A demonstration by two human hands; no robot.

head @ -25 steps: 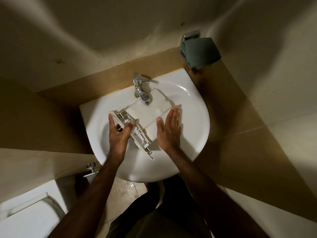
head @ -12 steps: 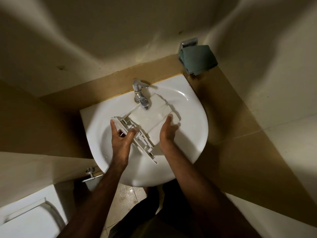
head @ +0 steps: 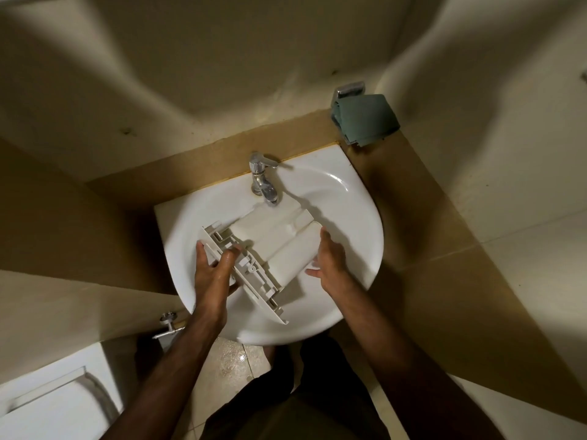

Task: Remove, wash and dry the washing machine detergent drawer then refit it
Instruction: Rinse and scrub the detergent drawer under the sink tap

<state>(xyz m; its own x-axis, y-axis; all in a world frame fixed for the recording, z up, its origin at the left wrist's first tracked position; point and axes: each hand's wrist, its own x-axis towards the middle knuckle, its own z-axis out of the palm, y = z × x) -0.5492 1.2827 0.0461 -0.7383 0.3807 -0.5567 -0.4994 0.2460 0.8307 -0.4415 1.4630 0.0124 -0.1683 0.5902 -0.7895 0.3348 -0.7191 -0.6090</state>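
The white sink (head: 355, 217) holds the detergent drawer (head: 273, 239), upside down under the tap (head: 263, 182), ribbed white underside showing. The left hand (head: 214, 274) is clamped on its front panel; the right hand (head: 330, 258) lies open, fingers against the drawer's side.

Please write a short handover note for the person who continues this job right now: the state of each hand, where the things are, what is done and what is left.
Left hand: grips the drawer's front panel.
Right hand: open, flat against the drawer's right side, not gripping.
Drawer: out of the machine, underside up, lying slanted across the sink with its far end under the tap.
Cloth: green, hanging on the wall at the sink's right rear, untouched.
Done: removal.
Left: finish washing (I cannot tell whether water is running), dry, refit.
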